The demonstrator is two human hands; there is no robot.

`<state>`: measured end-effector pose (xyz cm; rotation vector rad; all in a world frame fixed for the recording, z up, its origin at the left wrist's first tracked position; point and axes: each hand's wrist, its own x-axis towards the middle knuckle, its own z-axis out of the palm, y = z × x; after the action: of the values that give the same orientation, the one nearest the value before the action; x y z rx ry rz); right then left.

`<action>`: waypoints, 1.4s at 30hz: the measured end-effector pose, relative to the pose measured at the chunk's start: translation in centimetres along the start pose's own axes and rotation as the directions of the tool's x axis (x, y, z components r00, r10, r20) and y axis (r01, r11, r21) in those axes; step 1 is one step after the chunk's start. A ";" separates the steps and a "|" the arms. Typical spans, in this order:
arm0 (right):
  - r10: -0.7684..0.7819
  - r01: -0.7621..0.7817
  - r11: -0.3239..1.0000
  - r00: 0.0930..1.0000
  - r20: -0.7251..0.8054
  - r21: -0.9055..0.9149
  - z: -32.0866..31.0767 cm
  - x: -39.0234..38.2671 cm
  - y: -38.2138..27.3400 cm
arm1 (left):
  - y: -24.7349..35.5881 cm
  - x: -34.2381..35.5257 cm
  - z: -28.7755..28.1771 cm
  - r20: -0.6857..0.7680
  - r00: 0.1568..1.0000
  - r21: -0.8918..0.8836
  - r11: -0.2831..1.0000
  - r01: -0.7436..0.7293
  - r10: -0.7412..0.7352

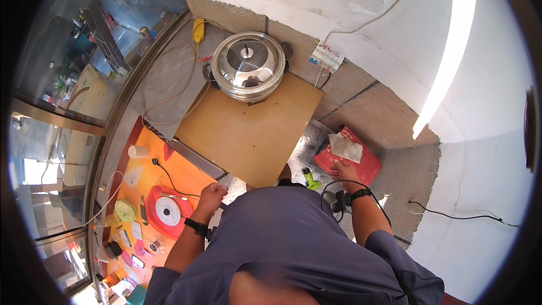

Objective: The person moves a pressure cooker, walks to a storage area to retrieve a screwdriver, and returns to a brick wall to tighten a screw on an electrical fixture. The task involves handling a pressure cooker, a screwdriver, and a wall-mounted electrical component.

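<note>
My left hand (213, 195) is closed near the right edge of an orange table (186, 170); whether it holds anything is hidden. My right hand (342, 170) has its fingers curled at the lower edge of a red object (361, 166), possibly a bag or seat, with crumpled white paper (344, 148) on top; I cannot make out what they grip. A green tool (310, 178) lies to the left of that hand. Dark cables loop around my right wrist area.
A lidded steel pot (248, 65) sits on a tan board (245, 130) ahead, beside a yellow plug strip (198, 30). The orange table holds a red tray (158, 223), cup (138, 152) and cabbage (126, 210). Glass panels are left, a white wall (485, 107) right.
</note>
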<state>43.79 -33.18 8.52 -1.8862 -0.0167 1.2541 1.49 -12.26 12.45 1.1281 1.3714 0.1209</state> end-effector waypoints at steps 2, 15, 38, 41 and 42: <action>-0.013 0.013 1.000 1.000 0.009 0.002 0.2 -0.1 -0.3 | -1.0 0.6 -0.2 0.003 1.000 0.009 1.000 -0.020 0.020; 0.018 -0.018 1.000 0.999 0.030 -0.002 0.0 0.9 0.5 | -1.4 0.3 0.2 -0.015 0.999 -0.024 0.999 0.033 -0.034; -0.244 0.228 0.902 0.970 -0.004 0.368 6.9 15.3 -24.7 | -7.7 -5.5 0.2 -0.151 0.948 -0.101 0.959 0.267 -0.280; -0.269 0.239 0.870 0.963 0.008 0.432 6.8 17.5 -24.7 | -8.8 -6.7 1.1 -0.176 0.906 -0.167 0.919 0.357 -0.384; -0.278 0.242 0.855 0.960 0.011 0.459 6.6 17.8 -24.4 | -9.0 -7.0 1.5 -0.177 0.908 -0.210 0.916 0.343 -0.380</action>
<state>57.73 -5.62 10.08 -1.3764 -0.0177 1.0348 -3.97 -22.27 10.93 0.7116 1.7086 0.0925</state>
